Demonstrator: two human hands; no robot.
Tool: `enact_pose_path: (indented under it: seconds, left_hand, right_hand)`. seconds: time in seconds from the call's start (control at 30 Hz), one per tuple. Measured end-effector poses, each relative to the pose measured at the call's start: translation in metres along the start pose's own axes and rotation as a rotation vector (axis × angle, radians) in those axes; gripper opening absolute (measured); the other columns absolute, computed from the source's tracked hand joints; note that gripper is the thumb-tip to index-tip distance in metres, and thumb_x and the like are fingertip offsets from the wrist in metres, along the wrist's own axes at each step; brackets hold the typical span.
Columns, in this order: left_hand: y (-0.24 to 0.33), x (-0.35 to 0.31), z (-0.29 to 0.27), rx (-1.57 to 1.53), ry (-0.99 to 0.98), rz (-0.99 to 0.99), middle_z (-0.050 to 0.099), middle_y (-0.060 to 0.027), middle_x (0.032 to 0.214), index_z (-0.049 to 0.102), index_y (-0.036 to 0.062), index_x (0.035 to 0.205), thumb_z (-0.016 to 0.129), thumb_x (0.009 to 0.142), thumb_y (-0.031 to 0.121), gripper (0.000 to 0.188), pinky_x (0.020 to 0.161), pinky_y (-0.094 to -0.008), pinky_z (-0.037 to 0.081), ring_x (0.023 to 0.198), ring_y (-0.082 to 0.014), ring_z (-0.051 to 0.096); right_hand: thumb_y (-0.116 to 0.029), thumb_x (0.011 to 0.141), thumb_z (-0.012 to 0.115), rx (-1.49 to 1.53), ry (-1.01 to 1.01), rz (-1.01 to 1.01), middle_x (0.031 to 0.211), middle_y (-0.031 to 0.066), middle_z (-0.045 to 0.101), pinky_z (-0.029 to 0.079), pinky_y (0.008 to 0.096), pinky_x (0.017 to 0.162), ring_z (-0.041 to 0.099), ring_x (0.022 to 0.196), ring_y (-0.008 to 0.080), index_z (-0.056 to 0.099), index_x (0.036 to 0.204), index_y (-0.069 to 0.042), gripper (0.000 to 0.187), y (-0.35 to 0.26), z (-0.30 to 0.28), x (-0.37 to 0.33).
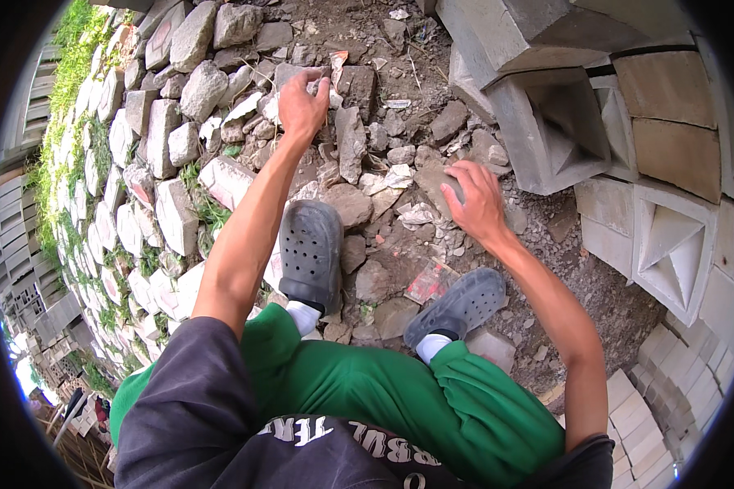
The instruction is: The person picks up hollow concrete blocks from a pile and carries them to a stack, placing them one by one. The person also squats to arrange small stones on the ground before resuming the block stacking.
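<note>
My left hand [304, 104] reaches forward into the rubble, its fingers bent over a grey chunk of concrete [285, 73] that the hand partly hides. Lower and to the right, my right hand [476, 200] has its fingers and thumb curved round the edge of a flat brownish stone [434, 184], which still lies on the ground. Between the two hands are an oblong grey stone [351, 145], smaller broken pieces and crumpled pale scraps [397, 176]. My feet, in grey clogs [311, 253], stand among the stones just below the hands.
A sloping pile of rough stones [178, 216] with grass growing in it lies to the left. Hollow concrete blocks [546, 130] are stacked at the right, close to my right arm. More pale blocks [634, 420] stand at the lower right. Loose dirt and debris surround my feet.
</note>
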State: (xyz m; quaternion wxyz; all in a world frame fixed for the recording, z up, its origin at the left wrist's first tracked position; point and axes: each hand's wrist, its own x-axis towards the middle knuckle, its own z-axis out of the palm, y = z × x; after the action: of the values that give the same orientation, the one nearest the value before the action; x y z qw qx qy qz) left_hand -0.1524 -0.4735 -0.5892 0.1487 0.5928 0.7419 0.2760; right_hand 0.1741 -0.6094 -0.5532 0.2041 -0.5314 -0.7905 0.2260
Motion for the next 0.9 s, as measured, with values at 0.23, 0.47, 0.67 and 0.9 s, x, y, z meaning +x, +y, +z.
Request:
enact_pose_path:
  seconds: [0.23,0.47,0.67,0.9]
  left_hand:
    - [-0.077,-0.003,-0.042,0.118,-0.004,-0.339,0.071,-0.013,0.097,0.07,0.0043,0.104,0.066,0.084,0.036,0.038,0.085,-0.0367,0.051,0.091,-0.0262,0.068]
    - [-0.06,-0.005,-0.055,0.244,-0.511,-0.357,0.071,-0.0138,0.088,0.07,0.0036,0.097,0.069,0.08,0.043,0.043,0.079,-0.0358,0.051,0.085,-0.0246,0.068]
    - [-0.038,-0.023,-0.041,0.078,-0.748,-0.342,0.069,-0.0133,0.084,0.069,0.0022,0.1,0.072,0.079,0.048,0.05,0.077,-0.0361,0.052,0.081,-0.0225,0.067]
    - [-0.012,-0.027,-0.043,-0.091,-0.911,-0.423,0.067,-0.0108,0.098,0.065,0.0024,0.114,0.068,0.085,0.051,0.057,0.079,-0.0359,0.054,0.089,-0.0204,0.064]
  right_hand:
    - [-0.016,0.081,0.07,0.011,-0.052,-0.206,0.11,0.0112,0.059,0.042,0.0416,0.094,0.055,0.108,0.0295,0.064,0.106,-0.004,0.028,-0.014,0.016,0.025]
    - [-0.022,0.077,0.074,-0.005,-0.357,-0.446,0.109,0.0118,0.058,0.043,0.0397,0.089,0.055,0.104,0.0281,0.059,0.112,-0.003,0.042,-0.047,0.051,0.05]
    - [-0.034,0.071,0.079,-0.245,-0.472,-0.564,0.111,0.0097,0.053,0.043,0.0363,0.082,0.053,0.102,0.0237,0.047,0.131,-0.001,0.076,-0.086,0.09,0.04]
    - [-0.026,0.066,0.077,-0.178,-0.325,-0.519,0.109,0.0123,0.051,0.048,0.0356,0.082,0.055,0.098,0.0266,0.051,0.121,0.005,0.068,-0.078,0.111,0.028]
